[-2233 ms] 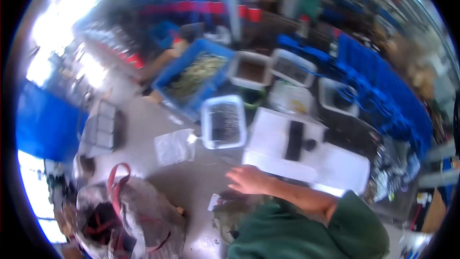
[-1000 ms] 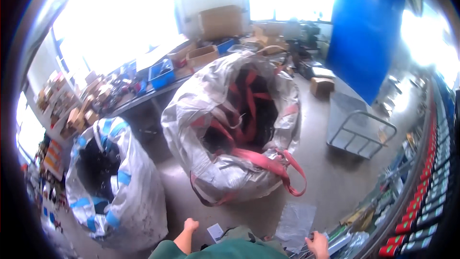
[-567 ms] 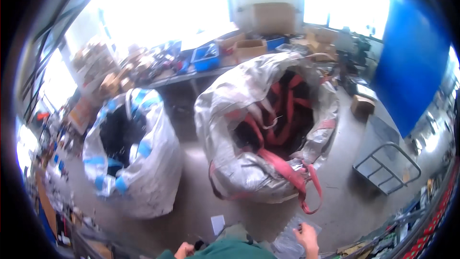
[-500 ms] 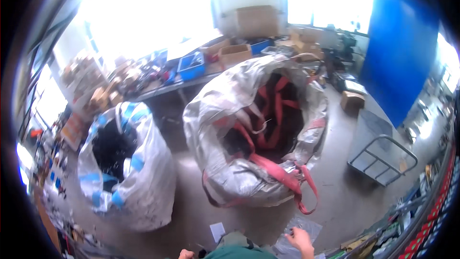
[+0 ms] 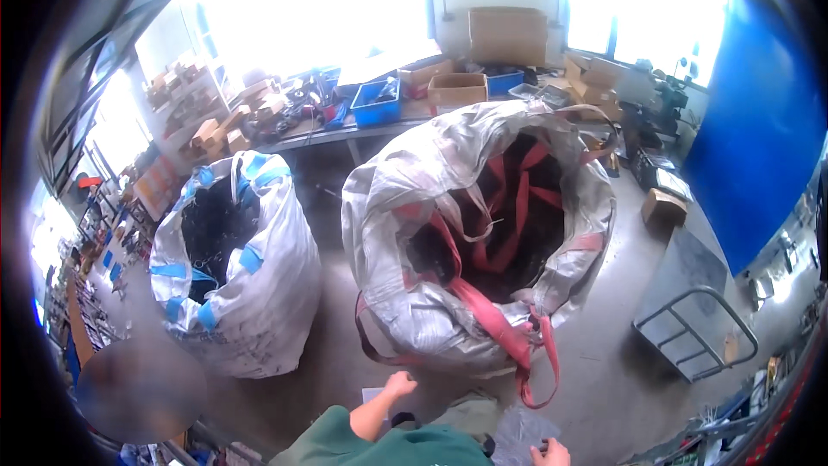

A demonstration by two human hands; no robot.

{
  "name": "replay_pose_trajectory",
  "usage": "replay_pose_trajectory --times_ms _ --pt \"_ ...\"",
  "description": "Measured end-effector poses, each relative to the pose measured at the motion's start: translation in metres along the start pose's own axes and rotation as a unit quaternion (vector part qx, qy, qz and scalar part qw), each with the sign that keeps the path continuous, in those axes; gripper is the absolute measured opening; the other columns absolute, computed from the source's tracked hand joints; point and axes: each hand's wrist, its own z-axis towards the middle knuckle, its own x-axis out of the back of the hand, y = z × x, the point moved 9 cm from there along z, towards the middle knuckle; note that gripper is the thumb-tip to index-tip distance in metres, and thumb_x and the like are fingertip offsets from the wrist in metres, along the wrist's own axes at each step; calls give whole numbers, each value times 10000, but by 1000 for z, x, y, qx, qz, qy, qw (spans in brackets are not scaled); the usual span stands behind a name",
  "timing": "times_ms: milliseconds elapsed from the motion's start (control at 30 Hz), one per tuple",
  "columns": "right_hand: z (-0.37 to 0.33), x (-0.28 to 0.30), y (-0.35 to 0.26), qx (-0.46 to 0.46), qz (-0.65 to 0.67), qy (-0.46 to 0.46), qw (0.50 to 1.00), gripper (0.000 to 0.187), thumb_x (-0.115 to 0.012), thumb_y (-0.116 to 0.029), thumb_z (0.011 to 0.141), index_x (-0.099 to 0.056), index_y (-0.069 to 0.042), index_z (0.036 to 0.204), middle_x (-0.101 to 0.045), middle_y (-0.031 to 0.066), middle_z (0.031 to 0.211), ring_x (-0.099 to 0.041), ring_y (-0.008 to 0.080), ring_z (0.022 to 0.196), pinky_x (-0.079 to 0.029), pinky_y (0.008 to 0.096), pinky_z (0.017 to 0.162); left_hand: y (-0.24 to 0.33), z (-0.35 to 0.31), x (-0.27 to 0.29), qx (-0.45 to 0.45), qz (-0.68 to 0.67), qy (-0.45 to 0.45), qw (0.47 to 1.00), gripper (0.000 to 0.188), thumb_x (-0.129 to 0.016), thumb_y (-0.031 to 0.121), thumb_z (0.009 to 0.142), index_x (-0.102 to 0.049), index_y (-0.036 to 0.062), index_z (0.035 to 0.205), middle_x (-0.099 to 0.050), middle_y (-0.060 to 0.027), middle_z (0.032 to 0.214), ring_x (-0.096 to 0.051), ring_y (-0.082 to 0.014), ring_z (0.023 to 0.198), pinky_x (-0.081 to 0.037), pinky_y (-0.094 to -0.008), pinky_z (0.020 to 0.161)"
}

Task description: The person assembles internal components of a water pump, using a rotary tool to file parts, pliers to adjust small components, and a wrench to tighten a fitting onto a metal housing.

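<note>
The left hand hangs loosely curled and holds nothing, just below the foot of the big grey sack with red straps. The right hand sits at the picture's lower edge, touching a clear plastic bag; whether it grips it cannot be told. A white sack with blue straps stands left of the left hand.

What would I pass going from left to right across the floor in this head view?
White bulk sack with blue straps → grey bulk sack with red straps → small cardboard box → flat platform trolley with a metal handle → blue panel.
</note>
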Motion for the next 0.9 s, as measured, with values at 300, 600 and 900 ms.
replay_pose_trajectory --times_ms 300,600,900 --pt "44 68 122 -149 -12 6 989 434 -692 -404 907 -661 -12 1091 -716 239 991 -672 444 953 -532 500 829 160 76 -102 47 30 -104 993 376 -610 301 802 -737 -45 874 -733 -167 753 -733 -292 682 -598 -393 680" --pt "44 123 181 -253 43 51 965 480 -708 -418 889 -661 -1 1120 -716 244 999 -676 439 956 -532 488 848 279 105 -161 -10 25 -148 989 294 -643 271 832 -726 -10 858 -701 -155 716 -676 -235 582 -530 -369 526" --pt "40 149 232 -294 -24 70 953 457 -665 -456 877 -648 -42 1067 -698 209 995 -669 410 965 -541 507 843 318 147 -206 -199 37 -61 977 285 -615 268 846 -715 4 886 -691 -152 747 -671 -273 620 -528 -427 565"
